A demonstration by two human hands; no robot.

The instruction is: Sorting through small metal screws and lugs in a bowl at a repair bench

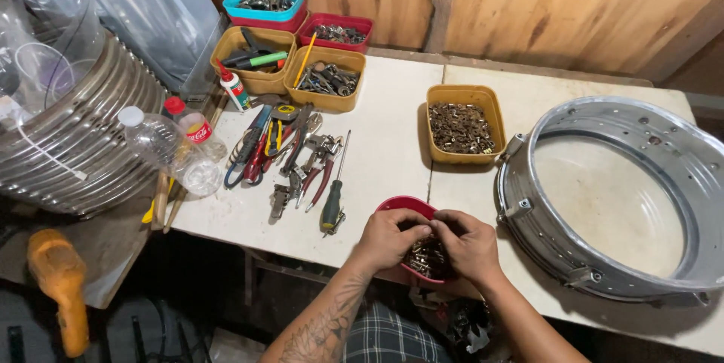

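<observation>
Both my hands are down in a small red tub [402, 204] at the table's near edge. It holds several small metal screws and fittings [427, 257]. My left hand [388, 238] curls over the tub's left side with its fingers bent into the parts. Touching it at the fingertips, my right hand [469, 246] covers the right side. The fingers pinch at small metal pieces, but which piece each holds is hidden. A green-handled screwdriver [332, 208] lies just left of the tub.
A large metal drum hoop [528, 227] lies at the right. A yellow tub of small brown parts [461, 127] sits behind my hands. Pliers and cutters [290, 155], two plastic bottles [170, 144], several parts tubs [326, 78] and a ribbed metal shell [83, 136] fill the left.
</observation>
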